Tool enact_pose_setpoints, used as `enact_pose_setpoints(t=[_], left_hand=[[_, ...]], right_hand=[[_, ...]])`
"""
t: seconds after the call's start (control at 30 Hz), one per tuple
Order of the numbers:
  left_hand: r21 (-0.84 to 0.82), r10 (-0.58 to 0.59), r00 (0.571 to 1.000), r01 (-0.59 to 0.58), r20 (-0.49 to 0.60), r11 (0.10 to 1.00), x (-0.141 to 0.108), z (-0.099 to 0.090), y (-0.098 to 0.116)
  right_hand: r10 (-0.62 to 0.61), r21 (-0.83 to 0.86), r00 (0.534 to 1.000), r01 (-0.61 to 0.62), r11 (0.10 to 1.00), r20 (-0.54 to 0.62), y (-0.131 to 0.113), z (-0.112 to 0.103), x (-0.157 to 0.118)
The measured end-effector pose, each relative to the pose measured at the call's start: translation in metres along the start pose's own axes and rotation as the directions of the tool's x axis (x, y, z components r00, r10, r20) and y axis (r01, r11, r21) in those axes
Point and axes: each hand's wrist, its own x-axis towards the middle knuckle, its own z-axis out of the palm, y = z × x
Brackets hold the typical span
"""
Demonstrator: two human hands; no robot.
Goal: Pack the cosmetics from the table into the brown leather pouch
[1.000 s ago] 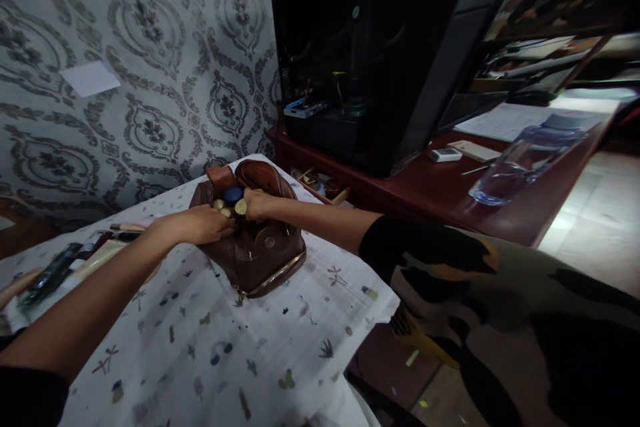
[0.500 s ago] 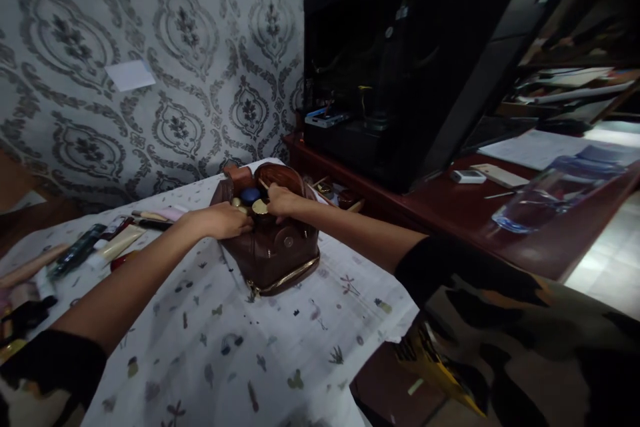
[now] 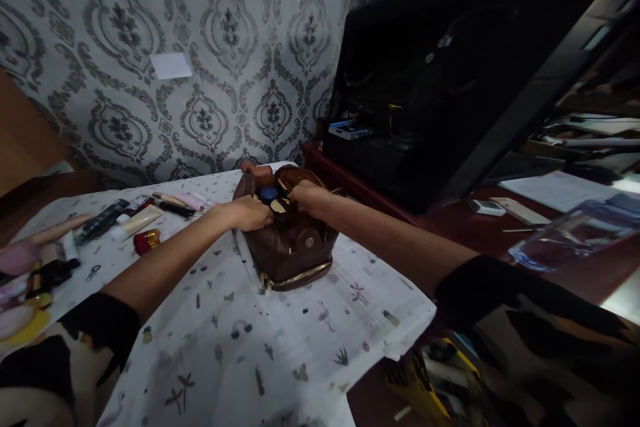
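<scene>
A brown leather cosmetic bag [image 3: 285, 257] stands unzipped on the patterned white cloth. My left hand [image 3: 253, 213] is closed on the bag's left rim, its fingertips partly hidden inside. My right hand [image 3: 306, 197] reaches into the right side of the opening with fingers curled. What they hold, if anything, is hidden; a thin stick shows just beside them. Between the hands, inside the bag, lie a round blue lid [image 3: 269, 193] and a gold round cap [image 3: 280, 205].
Left on the cloth [image 3: 250, 347] lie a red-and-gold jar [image 3: 147, 241], a cream tube [image 3: 143, 220], a dark green tube [image 3: 103, 221] and several other cosmetics. A large black screen-like panel [image 3: 425, 113] stands at right, beside a clear plastic container [image 3: 565, 233] on the dark red desk.
The view has swung left, so the bag and both hands appear further right. Both hands stay at the bag's opening. The red-and-gold jar shows more fully beside my left forearm.
</scene>
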Motion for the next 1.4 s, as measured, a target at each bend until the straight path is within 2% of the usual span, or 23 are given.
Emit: enact_pose_setpoints(t=[0.17,0.3,0.4,0.57,0.83,1.1,1.4], left_hand=[[-0.037,-0.058,0.993,0.055,-0.100,0.998,-0.006,0.001,0.006],[-0.059,-0.082,0.980,0.072,-0.181,0.996,-0.011,0.003,0.010],[-0.072,-0.079,0.973,0.064,-0.219,0.995,-0.011,0.003,0.011],[-0.071,-0.037,0.955,0.017,-0.294,0.997,0.003,-0.003,0.008],[0.007,0.024,0.975,-0.023,-0.219,1.000,0.040,-0.009,0.000],[0.058,-0.062,0.984,0.073,-0.170,0.996,0.040,-0.004,-0.006],[0.032,-0.081,0.974,0.089,-0.213,0.995,0.047,-0.007,-0.002]], right_hand=[[-0.016,0.068,0.999,0.018,0.997,-0.035,-0.025,-0.009,-0.018],[-0.092,0.152,0.996,0.093,0.984,-0.017,-0.037,-0.020,-0.035],[-0.139,0.244,0.990,0.141,0.959,-0.027,-0.035,-0.026,-0.042],[-0.124,0.358,0.990,0.140,0.923,-0.066,-0.023,-0.024,-0.039],[-0.127,0.432,0.988,0.151,0.889,-0.085,-0.023,-0.018,-0.040],[-0.178,0.386,0.979,0.203,0.900,-0.100,-0.015,-0.019,-0.034],[-0.056,0.210,0.998,0.058,0.976,-0.016,-0.015,-0.009,-0.018]])
